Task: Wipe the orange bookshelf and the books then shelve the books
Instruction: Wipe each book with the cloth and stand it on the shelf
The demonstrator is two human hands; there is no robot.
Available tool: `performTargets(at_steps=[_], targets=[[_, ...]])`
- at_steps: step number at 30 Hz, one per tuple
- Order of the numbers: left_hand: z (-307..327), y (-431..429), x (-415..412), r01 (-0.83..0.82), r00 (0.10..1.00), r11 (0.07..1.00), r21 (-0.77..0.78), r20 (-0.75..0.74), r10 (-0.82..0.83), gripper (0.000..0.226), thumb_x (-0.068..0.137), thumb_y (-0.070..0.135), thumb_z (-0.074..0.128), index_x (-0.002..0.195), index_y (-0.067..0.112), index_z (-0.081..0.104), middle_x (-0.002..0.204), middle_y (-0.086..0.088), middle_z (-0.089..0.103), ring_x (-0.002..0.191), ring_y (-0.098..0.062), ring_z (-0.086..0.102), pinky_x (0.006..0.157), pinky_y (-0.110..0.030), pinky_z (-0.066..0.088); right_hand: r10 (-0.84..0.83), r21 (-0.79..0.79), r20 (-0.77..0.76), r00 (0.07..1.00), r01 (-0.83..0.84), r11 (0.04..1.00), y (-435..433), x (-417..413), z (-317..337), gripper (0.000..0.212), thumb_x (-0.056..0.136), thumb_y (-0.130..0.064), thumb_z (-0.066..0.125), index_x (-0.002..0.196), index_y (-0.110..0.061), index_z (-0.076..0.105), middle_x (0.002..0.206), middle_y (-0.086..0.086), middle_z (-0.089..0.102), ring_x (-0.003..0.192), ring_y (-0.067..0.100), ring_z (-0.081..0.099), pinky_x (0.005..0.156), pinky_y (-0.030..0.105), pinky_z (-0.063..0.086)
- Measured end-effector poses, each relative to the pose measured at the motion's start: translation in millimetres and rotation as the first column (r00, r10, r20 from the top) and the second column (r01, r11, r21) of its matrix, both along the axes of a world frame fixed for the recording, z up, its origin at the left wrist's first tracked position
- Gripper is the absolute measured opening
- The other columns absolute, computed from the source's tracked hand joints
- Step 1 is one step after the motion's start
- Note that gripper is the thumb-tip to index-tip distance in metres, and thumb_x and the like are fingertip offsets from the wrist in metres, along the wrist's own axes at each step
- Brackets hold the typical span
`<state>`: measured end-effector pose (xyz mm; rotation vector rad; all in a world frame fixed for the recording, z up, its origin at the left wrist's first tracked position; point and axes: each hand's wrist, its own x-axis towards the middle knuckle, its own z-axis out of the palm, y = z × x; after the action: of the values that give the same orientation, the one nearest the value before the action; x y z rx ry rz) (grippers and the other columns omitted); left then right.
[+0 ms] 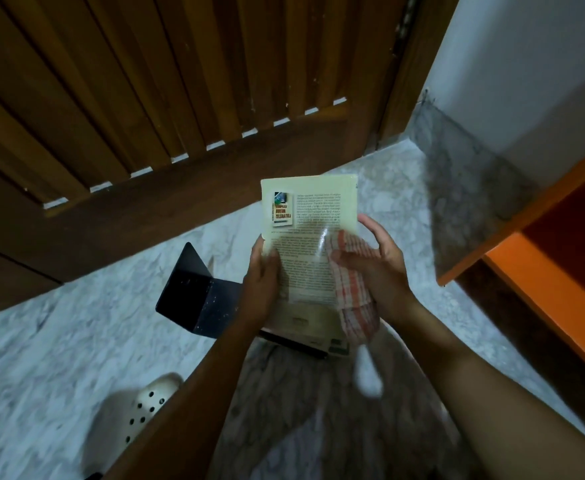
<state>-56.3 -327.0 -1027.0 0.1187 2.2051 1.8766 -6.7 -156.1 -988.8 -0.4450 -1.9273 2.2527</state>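
A pale yellow book (313,209) is held up in the middle of the view, back cover facing me. My left hand (261,278) grips its lower left edge, thumb on the cover. My right hand (376,268) holds an orange-and-white checked cloth (351,289) against the cover's lower right part. The cloth's end hangs down below the book. The orange bookshelf (540,271) stands at the right edge, its dark inside visible. More books (322,344) lie on the floor under the held one, mostly hidden.
A dark metal bookend (197,296) stands on the marble floor (59,358) left of my hands. A cream perforated clog (145,407) is at lower left. A slatted wooden door (145,98) fills the back; a white wall (526,64) is at right.
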Motion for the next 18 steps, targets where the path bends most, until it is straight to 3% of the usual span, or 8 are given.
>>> performTargets(at_steps=[4,8,12,16,18], targets=[[60,10,1,0.035,0.999,0.992,0.118,-0.019,-0.033,0.034,0.100,0.036,0.035,0.132,0.026,0.038,0.107,0.019,0.061,0.092,0.009,0.063,0.067,-0.008,0.050,-0.062,0.021,-0.059,0.996,0.064,0.998,15,10,62,0.061,0.064,-0.004,0.079,0.111,-0.038,0.063,0.121,-0.005,0.061,0.114,0.021,0.059,0.090,0.040,0.053],[134,12,11,0.147,0.986,0.949,0.278,-0.117,-0.119,0.046,0.097,0.030,0.042,0.141,0.034,0.030,0.123,0.011,0.059,0.107,-0.006,0.062,0.083,-0.022,0.053,-0.044,-0.062,-0.170,0.984,0.033,0.998,28,34,136,0.071,0.051,0.000,0.081,0.111,-0.032,0.062,0.117,0.008,0.065,0.099,0.024,0.068,0.076,0.038,0.056],[215,13,31,0.249,0.957,0.908,0.337,-0.228,-0.177,0.060,0.094,0.023,0.050,0.143,0.041,0.020,0.119,0.000,0.059,0.098,-0.011,0.067,0.076,-0.027,0.056,-0.063,-0.163,-0.287,0.956,0.016,0.986,36,64,205,0.084,0.037,-0.012,0.091,0.115,-0.025,0.061,0.115,0.010,0.068,0.098,0.029,0.067,0.078,0.042,0.056],[281,15,59,0.349,0.909,0.855,0.384,-0.360,-0.210,0.063,0.093,0.014,0.051,0.134,0.051,0.020,0.125,-0.012,0.057,0.102,-0.020,0.066,0.077,-0.035,0.058,-0.111,-0.197,-0.342,0.933,0.045,0.979,40,95,256,0.078,0.057,0.007,0.073,0.128,-0.016,0.052,0.113,0.013,0.067,0.094,0.029,0.069,0.066,0.036,0.057],[305,14,73,0.390,0.882,0.830,0.399,-0.420,-0.212,0.066,0.094,0.006,0.048,0.136,0.047,0.018,0.122,-0.014,0.058,0.098,-0.018,0.068,0.074,-0.032,0.058,-0.111,-0.174,-0.372,0.922,0.048,0.984,41,108,273,0.081,0.056,-0.001,0.077,0.131,-0.016,0.050,0.114,0.014,0.067,0.097,0.031,0.068,0.069,0.037,0.057]])
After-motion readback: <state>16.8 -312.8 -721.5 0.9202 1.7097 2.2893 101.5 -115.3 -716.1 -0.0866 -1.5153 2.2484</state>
